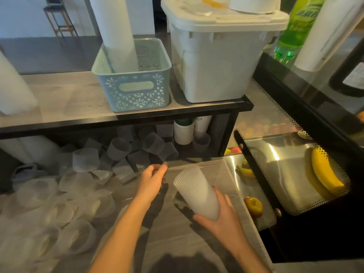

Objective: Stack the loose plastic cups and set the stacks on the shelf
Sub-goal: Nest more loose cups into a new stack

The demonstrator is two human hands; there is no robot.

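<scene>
My right hand grips the lower end of a stack of frosted ribbed plastic cups, tilted up and to the left above the grey counter. My left hand reaches forward with fingers loosely extended, empty, just short of the loose cups heaped under the black shelf. One upside-down ribbed cup stands to the left in that heap. More loose cups lie scattered over the counter at the left.
On the shelf stand a pale blue basket holding a tall white cup stack and a white lidded bin. White paper cups stand under the shelf. A glass display case with a banana and an apple lies to the right.
</scene>
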